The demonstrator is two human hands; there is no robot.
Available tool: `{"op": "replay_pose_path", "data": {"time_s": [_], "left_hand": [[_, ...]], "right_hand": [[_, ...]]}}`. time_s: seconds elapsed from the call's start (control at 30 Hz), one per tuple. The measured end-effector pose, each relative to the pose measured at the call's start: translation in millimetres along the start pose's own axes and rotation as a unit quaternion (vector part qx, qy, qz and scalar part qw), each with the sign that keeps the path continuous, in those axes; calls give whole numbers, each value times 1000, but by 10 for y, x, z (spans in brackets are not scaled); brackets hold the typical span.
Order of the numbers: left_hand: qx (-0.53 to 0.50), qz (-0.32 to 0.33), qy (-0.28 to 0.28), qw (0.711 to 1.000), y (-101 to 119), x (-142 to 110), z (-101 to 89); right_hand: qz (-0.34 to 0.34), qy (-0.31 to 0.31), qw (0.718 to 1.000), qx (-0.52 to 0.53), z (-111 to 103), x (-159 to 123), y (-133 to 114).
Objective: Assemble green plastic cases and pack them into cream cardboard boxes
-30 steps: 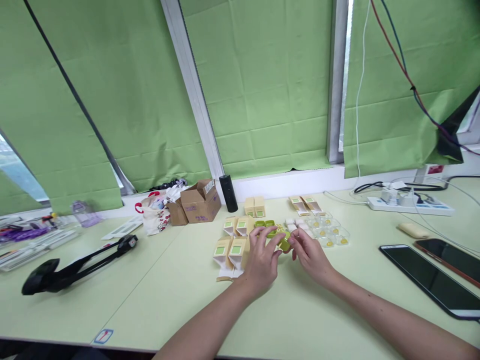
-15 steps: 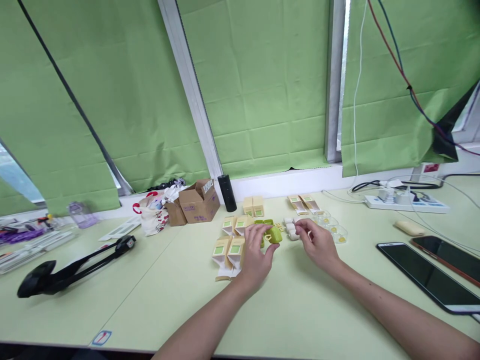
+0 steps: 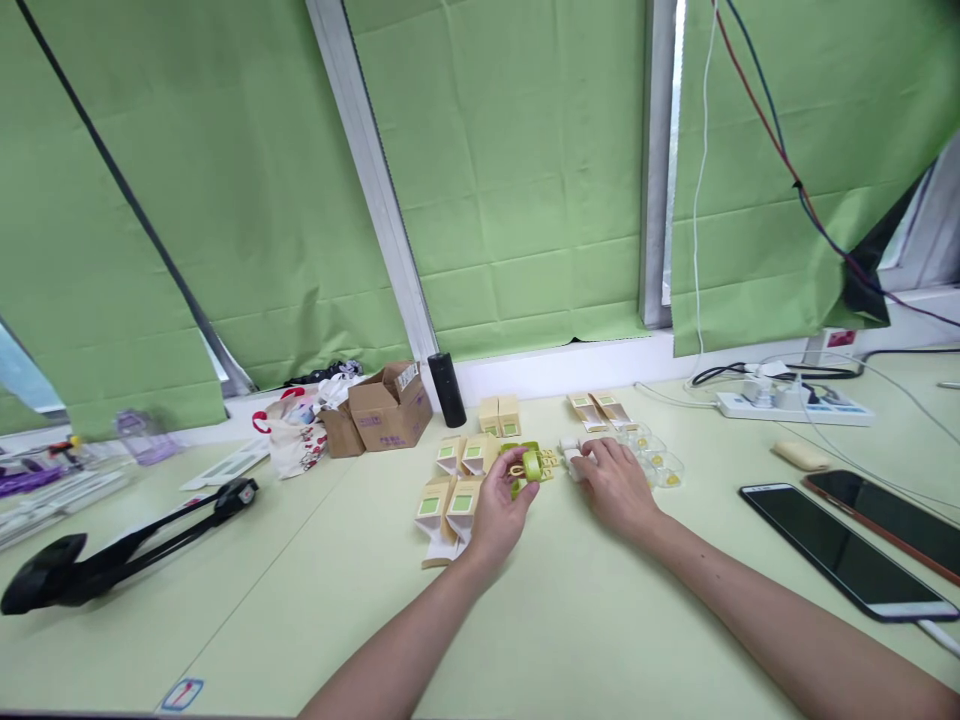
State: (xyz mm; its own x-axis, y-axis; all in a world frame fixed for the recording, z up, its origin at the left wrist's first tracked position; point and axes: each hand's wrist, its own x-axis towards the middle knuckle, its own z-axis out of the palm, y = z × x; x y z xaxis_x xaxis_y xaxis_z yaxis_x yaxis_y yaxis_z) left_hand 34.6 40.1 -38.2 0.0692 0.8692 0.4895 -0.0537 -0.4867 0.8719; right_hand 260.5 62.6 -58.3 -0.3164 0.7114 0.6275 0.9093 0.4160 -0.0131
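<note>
A small green plastic case [image 3: 532, 463], with a cream-coloured loop at its left side, is held between the thumb and fingers of my left hand [image 3: 501, 508]. My right hand [image 3: 619, 488] has its fingers curled down onto a small white block [image 3: 571, 449] in a cluster of such blocks; the fingertips are partly hidden. Between the hands lie several small yellow clips [image 3: 548, 462]. More green pieces sit behind my left fingers. Clear domed containers [image 3: 664, 468] with yellow centres rest just beyond my right hand.
Open cardboard boxes [image 3: 448, 505] stand left of my left hand. Behind are closed boxes [image 3: 499, 415], flattened ones [image 3: 600, 410], a black cylinder [image 3: 448, 390] and a brown carton [image 3: 391, 408]. Phones [image 3: 844, 550] and a power strip [image 3: 795, 408] lie right; a black strap-like device [image 3: 135, 550] left.
My right hand has left the green case and moved onto the white blocks. My left hand keeps the case, drawn slightly left and turned. The view has shifted a little to the right.
</note>
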Motion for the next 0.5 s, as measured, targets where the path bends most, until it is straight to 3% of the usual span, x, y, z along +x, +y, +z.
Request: {"op": "replay_pose_path", "data": {"time_s": [0.27,0.5], "left_hand": [[-21,-10,7,1000,11,4,30],[-27,-2,15,1000,-46,14,18]], "right_hand": [[1,-13,1000,-22,19,17,35],[-2,20,1000,7,-11,18,3]]}}
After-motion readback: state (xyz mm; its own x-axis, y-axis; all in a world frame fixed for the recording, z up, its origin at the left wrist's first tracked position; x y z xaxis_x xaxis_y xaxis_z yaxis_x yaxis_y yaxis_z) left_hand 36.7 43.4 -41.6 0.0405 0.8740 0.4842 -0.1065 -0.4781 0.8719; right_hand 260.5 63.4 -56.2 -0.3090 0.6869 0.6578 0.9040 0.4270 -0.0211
